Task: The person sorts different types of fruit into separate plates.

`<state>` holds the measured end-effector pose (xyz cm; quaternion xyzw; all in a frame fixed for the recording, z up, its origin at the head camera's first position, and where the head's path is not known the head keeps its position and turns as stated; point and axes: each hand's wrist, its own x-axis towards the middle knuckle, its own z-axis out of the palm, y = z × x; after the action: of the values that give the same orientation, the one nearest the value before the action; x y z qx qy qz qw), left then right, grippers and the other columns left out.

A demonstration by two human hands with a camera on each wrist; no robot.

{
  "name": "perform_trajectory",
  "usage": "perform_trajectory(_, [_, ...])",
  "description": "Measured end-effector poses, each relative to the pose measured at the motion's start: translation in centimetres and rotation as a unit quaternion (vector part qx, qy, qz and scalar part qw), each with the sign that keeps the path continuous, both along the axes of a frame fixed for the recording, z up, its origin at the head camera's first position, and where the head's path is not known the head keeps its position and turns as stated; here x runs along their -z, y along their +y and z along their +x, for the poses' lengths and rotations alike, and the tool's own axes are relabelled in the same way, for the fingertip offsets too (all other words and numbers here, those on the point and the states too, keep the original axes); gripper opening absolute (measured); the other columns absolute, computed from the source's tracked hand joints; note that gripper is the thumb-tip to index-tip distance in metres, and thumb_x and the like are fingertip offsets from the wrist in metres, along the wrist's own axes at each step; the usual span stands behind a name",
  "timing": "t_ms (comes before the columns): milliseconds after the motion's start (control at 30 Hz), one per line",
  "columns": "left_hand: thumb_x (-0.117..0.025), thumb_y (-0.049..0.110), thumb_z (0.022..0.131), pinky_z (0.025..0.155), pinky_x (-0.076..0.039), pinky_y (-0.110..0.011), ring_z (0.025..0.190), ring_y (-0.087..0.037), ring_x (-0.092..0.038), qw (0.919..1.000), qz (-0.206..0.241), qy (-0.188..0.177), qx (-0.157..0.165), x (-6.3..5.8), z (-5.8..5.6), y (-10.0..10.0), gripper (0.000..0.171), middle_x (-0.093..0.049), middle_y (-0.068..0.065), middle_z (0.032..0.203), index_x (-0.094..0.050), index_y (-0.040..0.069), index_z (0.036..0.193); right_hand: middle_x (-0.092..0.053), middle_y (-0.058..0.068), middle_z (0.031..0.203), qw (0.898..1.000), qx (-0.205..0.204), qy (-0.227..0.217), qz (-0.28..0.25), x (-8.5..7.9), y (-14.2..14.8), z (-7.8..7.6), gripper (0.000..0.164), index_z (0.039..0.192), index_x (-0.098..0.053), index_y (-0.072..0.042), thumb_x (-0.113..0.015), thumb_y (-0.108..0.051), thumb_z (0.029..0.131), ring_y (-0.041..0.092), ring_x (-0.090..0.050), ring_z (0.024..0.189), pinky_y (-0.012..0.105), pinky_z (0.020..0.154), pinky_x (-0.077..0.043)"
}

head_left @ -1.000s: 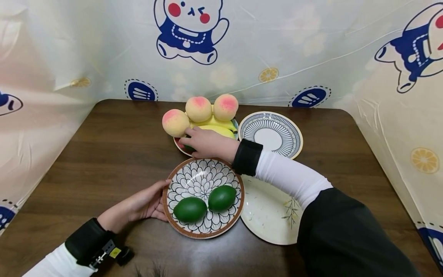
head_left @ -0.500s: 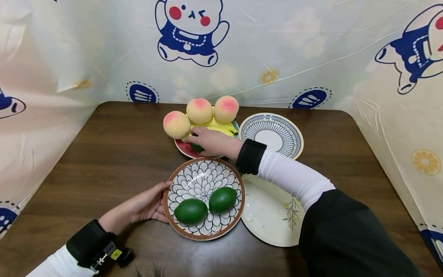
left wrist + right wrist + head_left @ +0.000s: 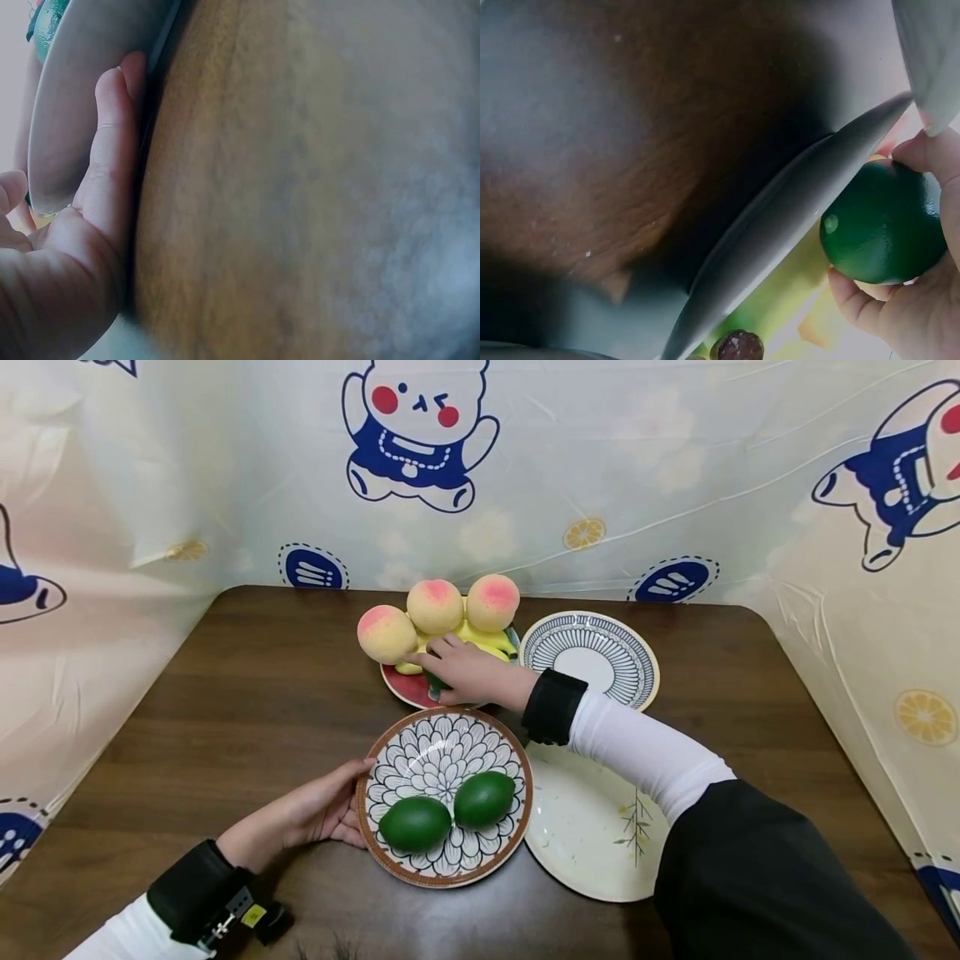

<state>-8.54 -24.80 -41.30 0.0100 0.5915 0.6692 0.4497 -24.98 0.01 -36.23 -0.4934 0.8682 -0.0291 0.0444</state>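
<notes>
My left hand [image 3: 322, 806] holds the left rim of a brown-edged plate with a petal pattern [image 3: 420, 752], thumb at the rim and fingers beneath. Two dark green oval fruits [image 3: 415, 824] lie on that plate. Behind it, my right hand [image 3: 480, 675] reaches over a fruit plate with a red area [image 3: 405, 687]. Its thumb and fingers grip another dark green oval fruit [image 3: 885, 225], clear in the right wrist view and mostly covered by the hand from above. Yellow bananas [image 3: 487, 639] and three pink-tinged peaches [image 3: 387, 634] are piled on the fruit plate.
A blue-and-white striped plate [image 3: 588, 664] stands right of the fruit plate. In front of it, a cream plate with a leaf sprig [image 3: 592, 843] lies partly under my right arm. A printed cloth [image 3: 525, 468] hangs around the brown table [image 3: 247, 710].
My right hand has shifted slightly right over the fruit plate with the green fruit, showing more of the red area. My left hand keeps its hold on the petal plate. The view has tilted slightly.
</notes>
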Motion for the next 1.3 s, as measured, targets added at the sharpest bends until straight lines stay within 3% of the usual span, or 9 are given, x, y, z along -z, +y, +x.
perform_trajectory(200, [-0.021,0.052,0.110,0.078,-0.064,-0.028,0.088,-0.016,-0.078,1.0000,0.000,0.004,-0.001,0.0,0.1,0.1,0.073,-0.076,-0.003,0.103,-0.019,-0.006,0.153,-0.051,0.018,0.145,1.000,-0.008,0.003,-0.012,-0.3,0.1,0.5,0.067,0.154,-0.043,-0.012,-0.070,-0.015,0.093,0.035,-0.046,0.130,0.043,0.111,-0.044])
perform_trajectory(400, [-0.020,0.052,0.110,0.079,-0.064,-0.028,0.088,-0.016,-0.078,1.0000,-0.001,0.005,0.000,0.0,0.1,0.1,0.074,-0.076,-0.003,0.103,-0.015,-0.007,0.154,-0.049,0.018,0.141,0.999,-0.005,-0.011,-0.037,-0.7,0.5,0.3,0.069,0.155,-0.041,-0.010,-0.069,-0.009,0.091,0.034,-0.048,0.124,0.040,0.104,-0.049])
perform_trajectory(500, [-0.021,0.052,0.110,0.078,-0.064,-0.028,0.086,-0.016,-0.078,1.0000,-0.005,0.003,-0.002,-0.1,0.0,0.1,0.074,-0.076,-0.003,0.102,-0.015,-0.007,0.154,-0.048,0.019,0.142,0.999,-0.003,-0.016,-0.051,-0.9,0.8,0.0,0.070,0.154,-0.040,-0.006,-0.070,-0.008,0.091,0.033,-0.048,0.127,0.040,0.110,-0.046])
perform_trajectory(633, [-0.022,0.052,0.109,0.078,-0.064,-0.029,0.087,-0.016,-0.078,0.9999,-0.010,0.002,-0.003,-0.2,-0.1,0.2,0.074,-0.077,-0.003,0.102,-0.016,-0.006,0.154,-0.047,0.019,0.148,0.998,0.013,-0.017,-0.058,-2.1,1.5,-0.3,0.065,0.148,-0.043,-0.002,-0.072,-0.008,0.091,0.033,-0.047,0.133,0.041,0.119,-0.040])
perform_trajectory(833, [-0.021,0.052,0.109,0.079,-0.064,-0.029,0.087,-0.016,-0.078,0.9999,-0.016,0.005,-0.005,-0.3,-0.1,0.1,0.074,-0.077,-0.003,0.101,-0.018,-0.007,0.153,-0.048,0.019,0.148,0.996,0.028,-0.018,-0.079,-4.4,2.2,0.1,0.065,0.149,-0.044,-0.002,-0.071,-0.009,0.091,0.033,-0.051,0.129,0.040,0.113,-0.044])
perform_trajectory(1100, [-0.021,0.052,0.109,0.078,-0.064,-0.027,0.086,-0.015,-0.078,0.9999,-0.011,0.005,0.000,-0.2,0.0,0.2,0.071,-0.077,-0.002,0.100,-0.024,-0.006,0.149,-0.052,0.018,0.142,0.993,-0.011,-0.003,-0.118,-6.3,2.7,2.2,0.068,0.151,-0.045,-0.005,-0.072,-0.011,0.090,0.031,-0.053,0.125,0.040,0.109,-0.047])
perform_trajectory(1300, [-0.022,0.052,0.109,0.077,-0.063,-0.027,0.085,-0.014,-0.078,0.9998,-0.017,0.008,-0.003,-0.2,0.2,0.2,0.070,-0.077,-0.001,0.100,-0.026,-0.006,0.148,-0.054,0.018,0.142,0.993,-0.049,0.013,-0.110,-6.4,2.8,4.8,0.067,0.150,-0.046,-0.006,-0.073,-0.012,0.089,0.029,-0.053,0.123,0.036,0.106,-0.051])
